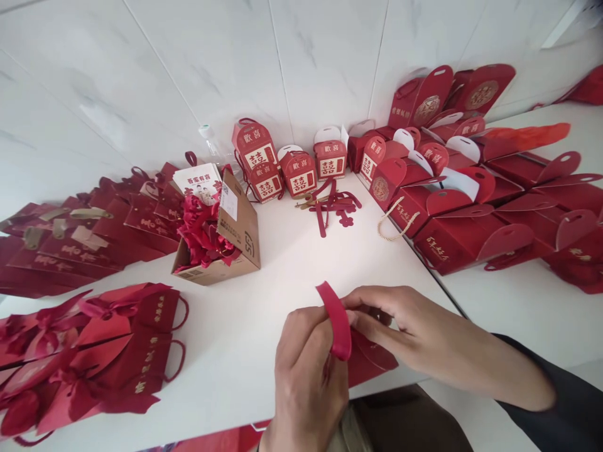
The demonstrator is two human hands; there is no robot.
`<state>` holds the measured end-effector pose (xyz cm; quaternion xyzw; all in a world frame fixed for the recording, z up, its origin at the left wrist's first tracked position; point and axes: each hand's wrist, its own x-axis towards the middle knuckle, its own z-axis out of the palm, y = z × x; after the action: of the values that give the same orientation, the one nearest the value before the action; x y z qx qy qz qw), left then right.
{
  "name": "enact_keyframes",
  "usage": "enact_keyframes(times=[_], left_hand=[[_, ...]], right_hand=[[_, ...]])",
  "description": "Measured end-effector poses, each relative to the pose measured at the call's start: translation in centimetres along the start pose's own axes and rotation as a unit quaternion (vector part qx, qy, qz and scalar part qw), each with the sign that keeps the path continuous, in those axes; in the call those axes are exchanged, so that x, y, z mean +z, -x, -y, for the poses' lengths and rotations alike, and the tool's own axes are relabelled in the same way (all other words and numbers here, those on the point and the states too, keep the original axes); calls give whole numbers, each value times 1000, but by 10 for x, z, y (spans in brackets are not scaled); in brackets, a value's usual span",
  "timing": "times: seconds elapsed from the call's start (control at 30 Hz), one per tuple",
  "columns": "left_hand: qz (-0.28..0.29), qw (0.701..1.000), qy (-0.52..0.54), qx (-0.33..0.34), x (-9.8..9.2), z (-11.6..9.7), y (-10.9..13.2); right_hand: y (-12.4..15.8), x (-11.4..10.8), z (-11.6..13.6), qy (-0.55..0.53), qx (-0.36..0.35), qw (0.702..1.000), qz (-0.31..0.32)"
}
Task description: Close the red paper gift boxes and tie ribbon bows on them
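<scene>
So the white counter point(282, 263) was pretty much buried in red stuff. The biggest pile was the open gift boxes point(471, 213) with their flaps up, packed along the right side all the way to the back right corner. Over at the left edge there was a spread of flat paper bags point(85, 238) overlapping each other. Near the front left corner sat another stack, the bow bags point(94, 351), lying flat with ribbon bows and cord handles.

Left of the middle stood a cardboard box point(235, 232), flaps open, stuffed with red ribbon flowers. Along the back edge against the tiled wall was a row of small folded boxes point(296, 169) with gold lettering, already closed up. Just in front of those lay a few loose strips point(332, 207) on the bare counter.

At the front edge, the left hand point(306, 370) and right hand point(414, 333) met over a flat red card piece point(372, 361) lying on the counter, mostly hidden under the fingers. Between them was a red strip point(336, 317), curved up into an arch. Both hands had a pinching grip on it, the left clenched around its lower end and the right's fingertips holding it near the top.
</scene>
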<state>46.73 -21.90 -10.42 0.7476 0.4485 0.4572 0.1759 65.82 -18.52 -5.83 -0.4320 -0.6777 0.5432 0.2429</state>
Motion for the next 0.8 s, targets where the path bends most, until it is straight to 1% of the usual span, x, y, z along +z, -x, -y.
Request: enact_keyframes(times=[0.07, 0.2, 0.37, 0.47, 0.53, 0.67, 0.73, 0.8], left_hand=[[-5, 1000, 1, -13, 1, 1, 0], [-40, 998, 10, -50, 2, 1, -1], [-4, 993, 44, -105, 4, 2, 1], [-25, 988, 67, -134, 6, 2, 5], [-34, 988, 77, -133, 7, 4, 7], [-20, 994, 78, -78, 6, 9, 11], [-24, 994, 80, -65, 6, 10, 13], [-34, 994, 82, -66, 7, 11, 15]], right_hand=[[-1, 0, 0, 2, 4, 1000, -2], [0, -1, -2, 15, 4, 999, -30], [4, -1, 0, -1, 8, 998, -62], [4, -1, 2, -22, 9, 997, -71], [4, -2, 2, -36, 15, 997, -68], [7, -6, 2, -49, 39, 997, -47], [10, -12, 2, -38, 57, 997, -31], [14, -19, 0, 3, 76, 997, -18]])
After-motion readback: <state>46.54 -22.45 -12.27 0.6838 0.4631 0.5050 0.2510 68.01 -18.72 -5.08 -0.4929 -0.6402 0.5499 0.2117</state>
